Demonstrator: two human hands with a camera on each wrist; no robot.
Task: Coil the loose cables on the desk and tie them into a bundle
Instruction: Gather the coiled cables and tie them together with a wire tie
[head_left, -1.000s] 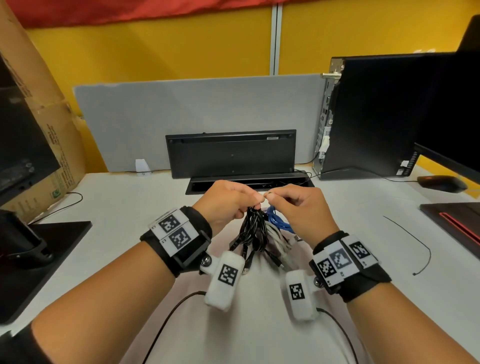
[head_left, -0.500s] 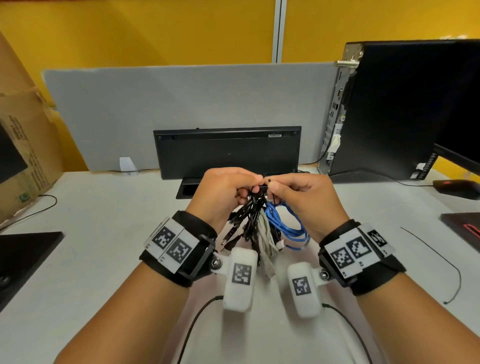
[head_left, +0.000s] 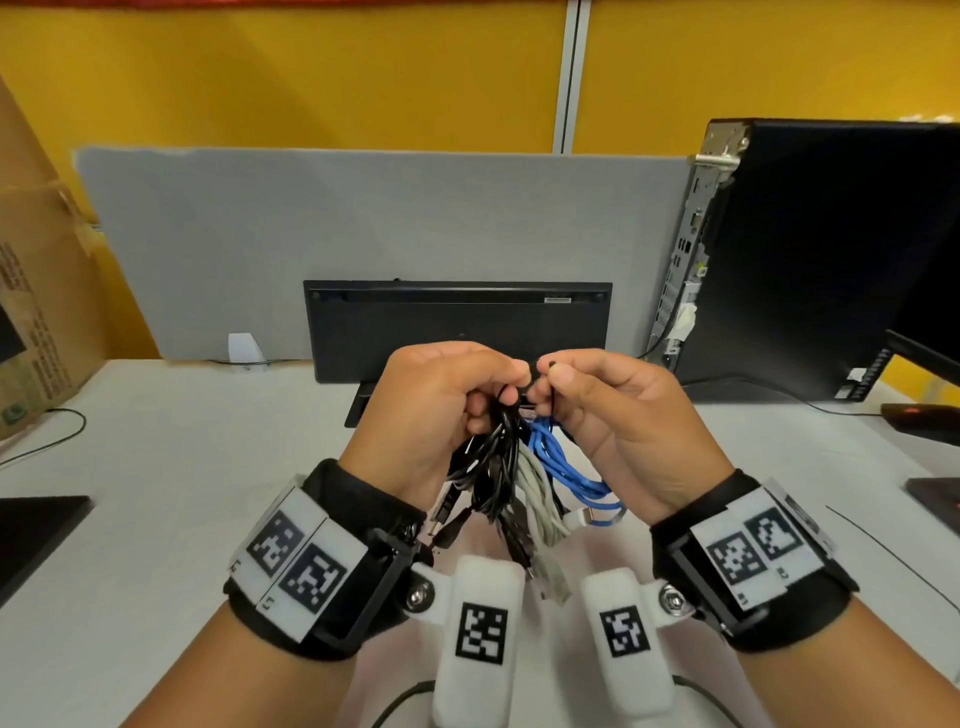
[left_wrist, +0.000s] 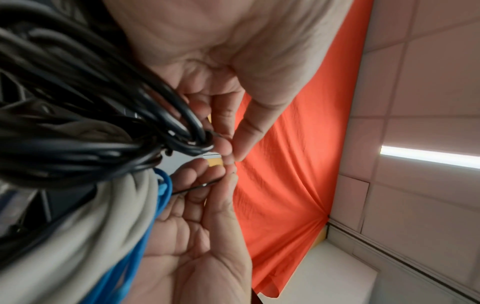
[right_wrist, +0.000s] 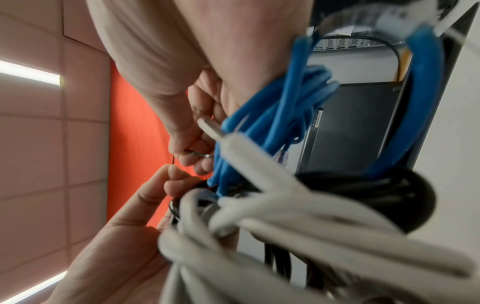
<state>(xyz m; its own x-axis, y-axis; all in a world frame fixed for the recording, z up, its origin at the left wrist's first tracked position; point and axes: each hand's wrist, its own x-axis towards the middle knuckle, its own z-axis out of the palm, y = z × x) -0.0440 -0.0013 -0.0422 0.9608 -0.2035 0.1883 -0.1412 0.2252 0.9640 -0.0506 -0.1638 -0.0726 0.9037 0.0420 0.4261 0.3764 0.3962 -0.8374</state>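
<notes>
Cables (head_left: 511, 467) hang in one bunch between two hands, up above the middle of the white desk (head_left: 171, 467). In the bunch are black cables (head_left: 491, 452), one gray cable (head_left: 537, 499) and one blue cable (head_left: 563, 467). How many black ones there are is hard to tell. Loose plugs dangle from the bottom of the bunch.

At the top of the bunch, the left hand (head_left: 441, 410) has its fingers curled and pinches the bunch and one end of a thin black wire tie (left_wrist: 197, 188). The right hand (head_left: 618, 415) is curled too, and its thumb and finger pinch the other end of the tie. The two hands touch at the fingertips.

Behind the hands, at the back edge of the desk, one black keyboard (head_left: 457, 327) stands on its side against a gray divider (head_left: 363, 239). One black computer (head_left: 810, 260) stands at the back right corner. One brown box (head_left: 36, 291) leans at the left edge. One thin black wire (head_left: 893, 556) lies on the desk near the right edge, well apart from the bunch. One black wire (head_left: 57, 436) curls on the desk by the box.
</notes>
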